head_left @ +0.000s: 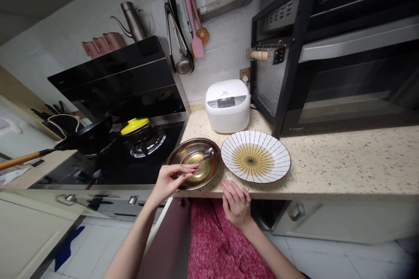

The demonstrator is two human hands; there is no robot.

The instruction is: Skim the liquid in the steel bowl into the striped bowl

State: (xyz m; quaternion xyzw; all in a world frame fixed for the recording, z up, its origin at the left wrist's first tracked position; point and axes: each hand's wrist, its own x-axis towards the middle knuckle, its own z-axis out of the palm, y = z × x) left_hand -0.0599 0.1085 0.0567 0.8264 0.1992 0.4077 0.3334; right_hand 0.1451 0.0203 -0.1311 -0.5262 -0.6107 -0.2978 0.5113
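Observation:
Between the thumb and fingers of my left hand (pixel 175 178) is the handle of a metal spoon (pixel 208 153), its bowl pointing away to the right. The spoon is over a round steel basin (pixel 214 170) with clear yellowish liquid in its bottom. Beside the basin on the right sits a white plate (pixel 278 157) with dark radiating lines and a thin pool of brownish-yellow liquid in the middle. My right hand (pixel 237 202) rests at the counter's front edge just below the plate, fingers stretched out and holding nothing.
Behind the plate stands a white rice cooker (pixel 227 107). A black stove (pixel 163 139) on the left carries a small pot with a yellow lid (pixel 135 126) and a wok (pixel 87 135). To the right, a black rack (pixel 278 61) holds ovens. A cupboard door (pixel 166 237) hangs open below.

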